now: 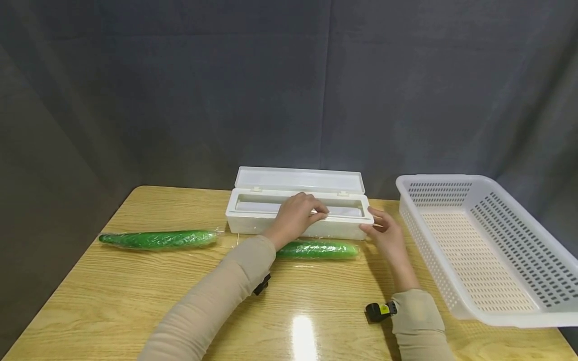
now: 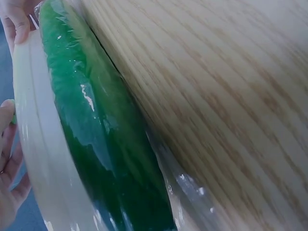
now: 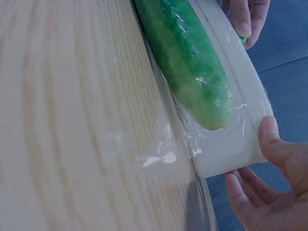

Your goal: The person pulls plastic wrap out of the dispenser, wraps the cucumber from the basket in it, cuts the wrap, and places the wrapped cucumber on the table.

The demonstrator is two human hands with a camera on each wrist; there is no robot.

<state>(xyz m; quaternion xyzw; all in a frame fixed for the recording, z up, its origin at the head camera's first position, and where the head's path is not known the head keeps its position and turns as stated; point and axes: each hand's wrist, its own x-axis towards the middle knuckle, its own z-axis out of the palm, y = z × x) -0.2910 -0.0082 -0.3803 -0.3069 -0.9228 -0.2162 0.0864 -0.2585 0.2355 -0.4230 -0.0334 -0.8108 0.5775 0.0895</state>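
Observation:
A white cling film dispenser stands at the back of the table with its lid up, a white roll inside. My left hand reaches over it, fingertips pinching a small green piece at its front rim. Around the dispenser's right end my right hand grips with thumb and fingers. Directly in front lies a green cucumber with clear film over it, the film also lying against the dispenser's front. My left forearm hides part of this cucumber in the head view.
Another cucumber, wrapped in clear film, lies on the left of the wooden table. At the right stands a white perforated basket. A dark curtain hangs behind the table.

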